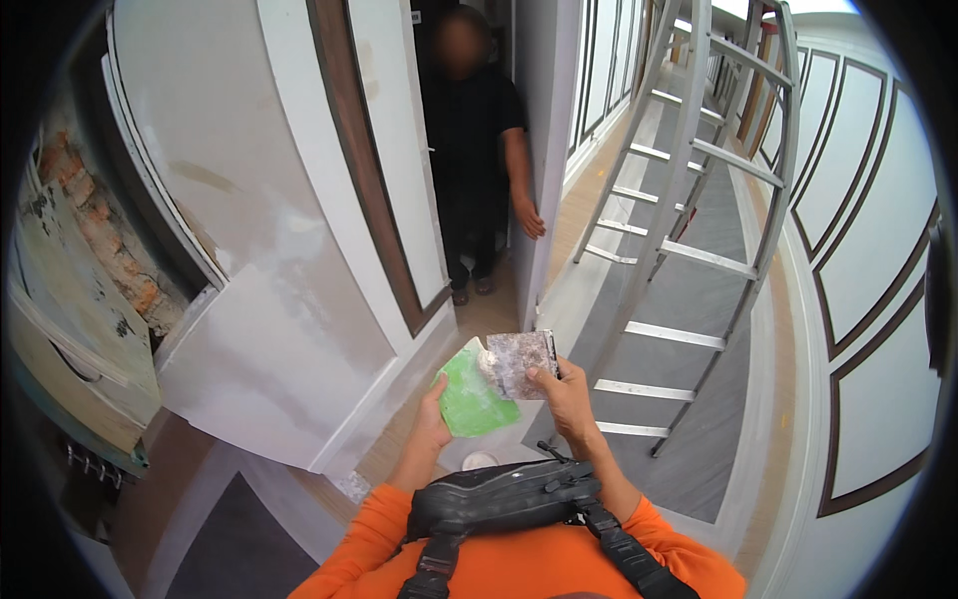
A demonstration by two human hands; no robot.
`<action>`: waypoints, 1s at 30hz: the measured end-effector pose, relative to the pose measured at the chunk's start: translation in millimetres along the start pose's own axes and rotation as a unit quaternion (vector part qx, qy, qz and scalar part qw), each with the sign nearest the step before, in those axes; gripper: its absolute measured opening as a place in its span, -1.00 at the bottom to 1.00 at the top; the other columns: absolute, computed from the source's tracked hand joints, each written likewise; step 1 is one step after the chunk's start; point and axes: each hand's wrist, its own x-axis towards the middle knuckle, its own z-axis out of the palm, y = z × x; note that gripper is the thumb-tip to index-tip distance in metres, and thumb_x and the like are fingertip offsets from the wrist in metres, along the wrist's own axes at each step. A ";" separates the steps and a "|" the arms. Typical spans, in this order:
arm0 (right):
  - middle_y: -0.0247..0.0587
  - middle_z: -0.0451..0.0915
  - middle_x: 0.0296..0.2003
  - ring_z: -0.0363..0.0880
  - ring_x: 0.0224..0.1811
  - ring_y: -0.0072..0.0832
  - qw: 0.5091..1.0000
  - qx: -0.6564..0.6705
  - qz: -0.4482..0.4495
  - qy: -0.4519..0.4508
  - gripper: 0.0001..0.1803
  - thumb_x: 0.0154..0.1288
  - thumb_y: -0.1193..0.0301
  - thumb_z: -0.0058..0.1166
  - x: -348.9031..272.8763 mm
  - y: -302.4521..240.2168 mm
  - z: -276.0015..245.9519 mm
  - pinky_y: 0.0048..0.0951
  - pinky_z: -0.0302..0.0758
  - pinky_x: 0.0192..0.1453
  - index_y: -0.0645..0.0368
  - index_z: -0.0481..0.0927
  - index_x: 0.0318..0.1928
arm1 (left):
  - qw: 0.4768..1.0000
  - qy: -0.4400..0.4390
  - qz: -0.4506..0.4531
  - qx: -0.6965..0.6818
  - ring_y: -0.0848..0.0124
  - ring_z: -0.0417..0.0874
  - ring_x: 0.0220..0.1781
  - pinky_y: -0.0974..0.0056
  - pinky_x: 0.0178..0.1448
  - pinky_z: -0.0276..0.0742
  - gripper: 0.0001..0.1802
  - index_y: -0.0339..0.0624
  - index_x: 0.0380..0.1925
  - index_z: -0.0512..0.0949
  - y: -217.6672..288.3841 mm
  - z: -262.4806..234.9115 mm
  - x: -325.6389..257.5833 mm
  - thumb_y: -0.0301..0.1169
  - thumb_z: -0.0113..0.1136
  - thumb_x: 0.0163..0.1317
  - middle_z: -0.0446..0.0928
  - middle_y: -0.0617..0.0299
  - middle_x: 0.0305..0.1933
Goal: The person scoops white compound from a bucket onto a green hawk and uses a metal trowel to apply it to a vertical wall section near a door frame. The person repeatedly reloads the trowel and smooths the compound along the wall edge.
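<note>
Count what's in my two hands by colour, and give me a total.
Green: 1, the scraper in the left hand.
Grey, smeared with filler: 1, the blade in the right hand.
Total: 2.

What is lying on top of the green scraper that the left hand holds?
White filler sits on the green scraper near its top edge, where the grey blade in the right hand meets it. The blade covers whatever lies beneath it.
</note>
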 end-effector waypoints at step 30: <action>-0.13 0.72 -0.05 0.71 -0.06 -0.43 0.976 0.156 0.147 -0.044 -0.67 0.38 0.52 0.15 122.3 31.1 73.4 -0.37 0.62 0.11 0.39 0.59 0.11 | 0.985 0.020 0.139 -0.101 -0.04 0.44 0.47 -0.16 0.56 0.30 -0.36 -0.24 0.46 0.32 66.0 -18.4 52.6 -0.05 -0.08 0.55 0.41 -0.07 0.47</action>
